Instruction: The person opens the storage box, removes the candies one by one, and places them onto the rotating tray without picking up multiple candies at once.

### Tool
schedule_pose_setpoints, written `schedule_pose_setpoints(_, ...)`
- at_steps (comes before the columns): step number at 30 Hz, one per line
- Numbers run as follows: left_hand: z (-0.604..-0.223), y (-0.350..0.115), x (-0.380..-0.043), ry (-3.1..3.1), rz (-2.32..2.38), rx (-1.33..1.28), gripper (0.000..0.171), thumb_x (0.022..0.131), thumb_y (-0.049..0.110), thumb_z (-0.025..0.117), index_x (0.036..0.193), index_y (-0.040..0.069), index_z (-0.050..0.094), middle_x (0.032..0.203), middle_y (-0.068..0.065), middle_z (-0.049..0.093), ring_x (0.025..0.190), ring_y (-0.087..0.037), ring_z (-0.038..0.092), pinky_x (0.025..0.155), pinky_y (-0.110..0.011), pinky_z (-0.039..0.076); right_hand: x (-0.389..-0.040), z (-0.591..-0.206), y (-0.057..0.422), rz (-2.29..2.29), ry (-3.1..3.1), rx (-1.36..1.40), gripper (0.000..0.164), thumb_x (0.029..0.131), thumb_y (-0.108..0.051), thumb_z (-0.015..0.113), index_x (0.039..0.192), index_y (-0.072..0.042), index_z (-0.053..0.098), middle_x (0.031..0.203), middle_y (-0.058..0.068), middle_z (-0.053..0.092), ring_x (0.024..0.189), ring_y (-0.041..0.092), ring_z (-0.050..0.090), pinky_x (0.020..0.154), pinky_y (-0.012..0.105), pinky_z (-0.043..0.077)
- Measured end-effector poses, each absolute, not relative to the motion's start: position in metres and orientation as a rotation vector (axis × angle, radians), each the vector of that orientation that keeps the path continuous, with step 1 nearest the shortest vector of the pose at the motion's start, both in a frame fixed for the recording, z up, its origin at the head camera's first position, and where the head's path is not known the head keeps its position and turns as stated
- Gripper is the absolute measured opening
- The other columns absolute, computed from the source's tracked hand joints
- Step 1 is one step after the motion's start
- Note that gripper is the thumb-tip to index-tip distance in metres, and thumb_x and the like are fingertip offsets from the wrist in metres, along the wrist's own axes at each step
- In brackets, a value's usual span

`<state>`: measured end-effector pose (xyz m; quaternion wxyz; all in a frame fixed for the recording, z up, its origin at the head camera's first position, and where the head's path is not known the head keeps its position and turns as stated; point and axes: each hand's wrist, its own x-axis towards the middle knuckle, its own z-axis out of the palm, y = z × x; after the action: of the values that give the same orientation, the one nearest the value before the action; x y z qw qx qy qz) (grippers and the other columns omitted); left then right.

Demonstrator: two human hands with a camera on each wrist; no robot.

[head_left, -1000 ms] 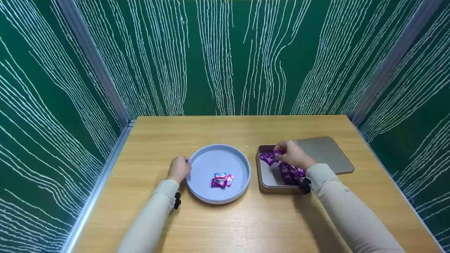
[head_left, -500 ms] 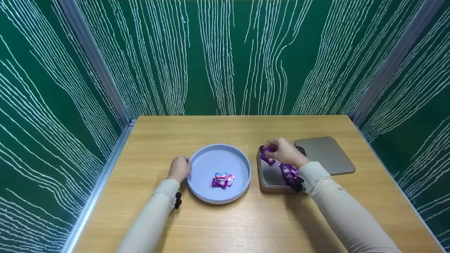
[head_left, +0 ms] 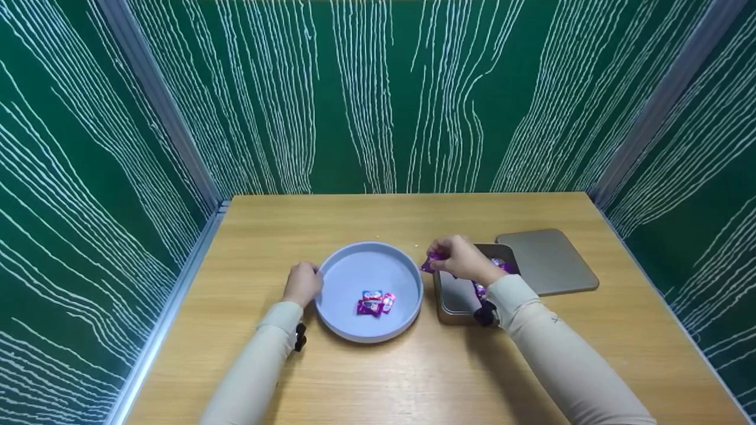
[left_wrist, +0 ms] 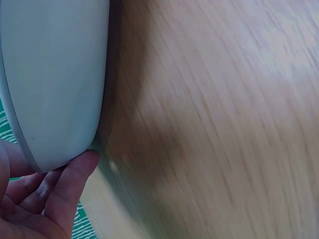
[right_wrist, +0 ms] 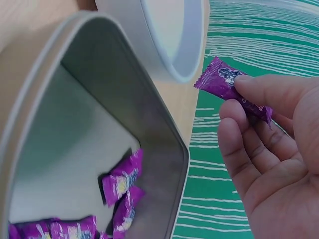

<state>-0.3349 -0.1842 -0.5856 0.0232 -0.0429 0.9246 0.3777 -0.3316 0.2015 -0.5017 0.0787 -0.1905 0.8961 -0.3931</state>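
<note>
A purple-wrapped candy [right_wrist: 225, 82] is pinched between the thumb and fingers of my right hand [head_left: 460, 258]. That hand is over the left rim of the metal tin [head_left: 453, 295], near the plate's right edge. More purple candies [right_wrist: 122, 181] lie in the tin, partly hidden by my wrist in the head view. My left hand [head_left: 303, 283] grips the left rim of the round light-blue plate [head_left: 366, 268], its fingers [left_wrist: 75, 181] against the outer wall. Inside the plate lie a purple candy [head_left: 369, 307], a blue-and-red one [head_left: 372, 294] and a pink one [head_left: 388, 302].
The tin's flat lid [head_left: 549, 262] lies on the wooden table [head_left: 378, 383], to the right behind the tin. Green panels with white wavy lines [head_left: 366, 100] rise along the table's back and sides.
My right hand has moved left from inside the tin to its left rim, bringing the purple candy out. The left hand stays on the plate.
</note>
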Motion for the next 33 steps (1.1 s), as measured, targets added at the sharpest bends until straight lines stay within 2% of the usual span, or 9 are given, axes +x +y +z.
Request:
schedule_pose_setpoints(4, -0.593, -0.186, -0.338, 2.897, 1.17, -0.114, 0.027, 0.101, 0.008, 0.058, 0.081, 0.003, 0.075, 0.071, -0.007, 0.068, 0.067, -0.022, 0.064, 0.058, -0.032, 0.053, -0.33, -0.508, 0.193, -1.173, 2.683, -0.632, 0.01, 0.095, 0.004, 0.075, 0.103, -0.002, 0.077, 0.095, 0.011, 0.08, 0.086, 0.017, 0.072, 0.077, 0.029, 0.06)
schedule_pose_setpoints(8, -0.571, -0.177, -0.325, 2.873, 1.173, -0.187, 0.026, 0.102, 0.007, 0.058, 0.093, -0.002, 0.08, 0.079, -0.011, 0.073, 0.074, -0.023, 0.068, 0.065, -0.033, 0.059, -0.328, -0.515, 0.185, -1.16, 2.685, -0.66, 0.011, 0.094, 0.004, 0.076, 0.102, -0.001, 0.078, 0.094, 0.011, 0.079, 0.084, 0.017, 0.071, 0.077, 0.031, 0.06)
schedule_pose_setpoints(11, -0.568, -0.174, -0.322, 2.875, 1.153, -0.202, 0.027, 0.104, 0.007, 0.056, 0.1, -0.004, 0.08, 0.082, -0.011, 0.074, 0.075, -0.022, 0.068, 0.065, -0.031, 0.06, -0.326, -0.519, 0.179, -1.16, 2.689, -0.672, 0.011, 0.093, 0.004, 0.077, 0.102, -0.001, 0.078, 0.094, 0.011, 0.079, 0.085, 0.017, 0.069, 0.08, 0.032, 0.059)
schedule_pose_setpoints(19, -0.565, -0.172, -0.32, 2.874, 1.144, -0.219, 0.027, 0.103, 0.006, 0.056, 0.105, -0.004, 0.081, 0.085, -0.012, 0.076, 0.076, -0.021, 0.069, 0.067, -0.031, 0.061, -0.325, -0.531, 0.167, -1.152, 2.679, -0.782, 0.012, 0.093, 0.005, 0.073, 0.103, 0.002, 0.078, 0.096, 0.015, 0.08, 0.085, 0.018, 0.071, 0.082, 0.033, 0.061)
schedule_pose_setpoints(27, -0.566, -0.172, -0.32, 2.866, 1.147, -0.217, 0.027, 0.104, 0.006, 0.057, 0.106, -0.004, 0.081, 0.085, -0.013, 0.076, 0.076, -0.022, 0.069, 0.067, -0.032, 0.06, -0.325, -0.532, 0.154, -1.08, 2.669, -0.734, 0.015, 0.096, 0.002, 0.073, 0.111, 0.004, 0.078, 0.102, 0.016, 0.08, 0.093, 0.025, 0.074, 0.089, 0.043, 0.065)
schedule_pose_setpoints(33, -0.565, -0.172, -0.319, 2.872, 1.096, -0.205, 0.028, 0.107, 0.008, 0.057, 0.116, -0.007, 0.078, 0.098, -0.018, 0.079, 0.084, -0.023, 0.072, 0.075, -0.035, 0.064, -0.323, -0.533, 0.143, -0.985, 2.644, -0.744, 0.015, 0.098, 0.0, 0.074, 0.111, 0.003, 0.078, 0.104, 0.016, 0.08, 0.094, 0.025, 0.075, 0.09, 0.042, 0.065)
